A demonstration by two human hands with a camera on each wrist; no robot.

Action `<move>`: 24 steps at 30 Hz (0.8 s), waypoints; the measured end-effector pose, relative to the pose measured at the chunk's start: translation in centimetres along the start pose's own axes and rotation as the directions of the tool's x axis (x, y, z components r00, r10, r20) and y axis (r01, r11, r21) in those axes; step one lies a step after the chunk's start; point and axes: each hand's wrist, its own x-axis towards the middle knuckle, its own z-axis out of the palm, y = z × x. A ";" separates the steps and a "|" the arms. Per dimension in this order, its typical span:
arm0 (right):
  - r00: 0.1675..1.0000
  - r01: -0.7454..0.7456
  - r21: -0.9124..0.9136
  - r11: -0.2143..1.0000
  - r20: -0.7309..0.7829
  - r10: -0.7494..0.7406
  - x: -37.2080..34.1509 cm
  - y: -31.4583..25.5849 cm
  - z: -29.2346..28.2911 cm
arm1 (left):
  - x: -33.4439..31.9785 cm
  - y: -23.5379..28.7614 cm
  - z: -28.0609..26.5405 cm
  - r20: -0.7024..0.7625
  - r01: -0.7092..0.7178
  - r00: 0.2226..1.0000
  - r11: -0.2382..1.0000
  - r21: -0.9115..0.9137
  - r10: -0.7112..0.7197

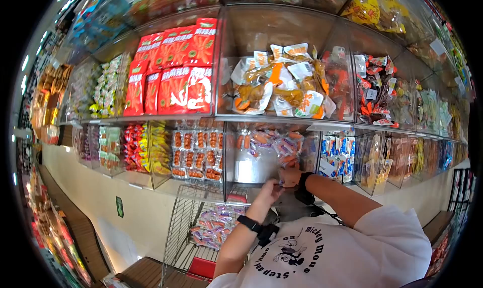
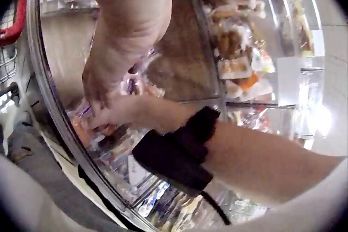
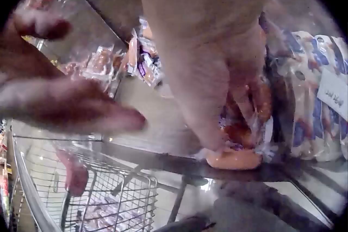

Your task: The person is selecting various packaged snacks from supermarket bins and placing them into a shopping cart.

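Observation:
Small individually wrapped sausages [image 1: 289, 147] lie scattered in a clear bin [image 1: 249, 171] on the lower shelf. At its front right, my right hand [image 3: 212, 74] reaches down with thumb and fingers curled round wrapped sausages [image 3: 234, 158] beside the front wall. My left hand [image 3: 70, 101] is next to it over the bin, its fingers and thumb spread apart with nothing between them. In the left wrist view, the left hand [image 2: 114, 60] partly covers the bin's contents and the right hand [image 2: 117, 111] crosses below it. Both wrists carry black straps.
Below the bin stands a wire shopping cart [image 1: 176, 222] with a heap of wrapped sausages [image 1: 216, 226] inside. Neighbouring clear bins hold vacuum-packed snacks [image 1: 197, 155] and blue-and-white packets [image 1: 337, 155]. Above are red bags [image 1: 173, 82] and orange-white packs [image 1: 284, 82].

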 end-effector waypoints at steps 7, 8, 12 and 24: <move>0.975 0.026 0.098 0.995 -0.224 -0.003 0.8 1.1 3.1 | 7.9 -3.1 -1.7 0.012 0.092 0.996 0.995 -0.033 -0.092; 0.965 -0.078 0.252 0.965 -0.222 0.136 2.2 1.8 5.1 | 8.9 -3.4 -2.2 -0.012 0.098 0.995 0.995 0.012 -0.098; 0.984 -0.150 0.130 0.980 0.115 0.136 1.2 0.2 -1.0 | 10.0 -4.0 -2.7 -0.043 0.137 0.990 0.989 0.053 -0.135; 0.587 -0.038 -0.024 0.999 0.809 0.042 3.5 -2.9 -3.7 | 2.9 -2.2 -2.5 0.033 0.048 0.998 0.995 -0.090 -0.045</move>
